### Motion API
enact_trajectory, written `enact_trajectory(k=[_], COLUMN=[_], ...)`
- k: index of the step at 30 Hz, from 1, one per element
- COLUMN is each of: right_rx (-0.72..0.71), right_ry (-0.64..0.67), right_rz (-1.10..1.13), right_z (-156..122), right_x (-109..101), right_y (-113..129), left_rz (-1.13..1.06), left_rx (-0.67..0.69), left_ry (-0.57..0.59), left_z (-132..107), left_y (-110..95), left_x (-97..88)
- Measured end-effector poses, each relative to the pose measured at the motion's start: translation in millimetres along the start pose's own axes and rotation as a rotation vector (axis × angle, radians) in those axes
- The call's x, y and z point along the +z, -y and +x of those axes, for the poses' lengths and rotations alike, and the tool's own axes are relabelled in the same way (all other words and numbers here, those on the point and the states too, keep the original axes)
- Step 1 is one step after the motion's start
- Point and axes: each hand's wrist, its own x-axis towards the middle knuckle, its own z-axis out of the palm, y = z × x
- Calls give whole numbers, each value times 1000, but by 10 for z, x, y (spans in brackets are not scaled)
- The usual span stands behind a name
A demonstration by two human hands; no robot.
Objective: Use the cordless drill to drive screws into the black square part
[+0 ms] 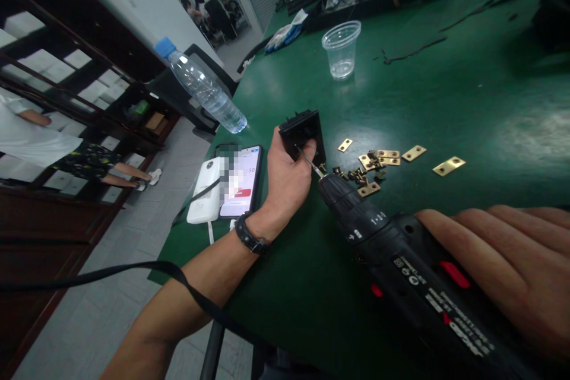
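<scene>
My left hand (289,172) grips a black plastic part (305,130), squarish with small prongs on top, holding it tilted above the table. In my right hand (499,261) is a black cordless drill (401,261) with red buttons. Its long bit (307,159) reaches to the face of the black part near my left thumb; whether the tip sits in a hole or on a screw I cannot tell. On the table beside the chuck lie several small dark screws (356,177) and several brass plates (414,153), each with two holes.
Left of my left hand lie a phone (240,184) and a white power bank (205,190) with cables. A water bottle (205,92) stands at the table's left edge. Farther back are a clear plastic cup (341,50), a glove (285,35) and tools. A person (66,142) stands at the left.
</scene>
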Motion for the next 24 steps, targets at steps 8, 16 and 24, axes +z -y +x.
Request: enact_trajectory(k=[8, 16, 24], right_rx=[-31, -158, -162], right_ry=[52, 214, 178], right_rz=[0, -69, -46], right_z=[-28, -70, -2], right_x=[0, -38, -42], right_y=[-54, -92, -78], left_rz=[-29, -25, -32], left_rx=[39, 26, 19], left_ry=[-3, 2, 8], left_z=[8, 4, 5], left_y=[16, 41, 25], left_x=[-2, -8, -14])
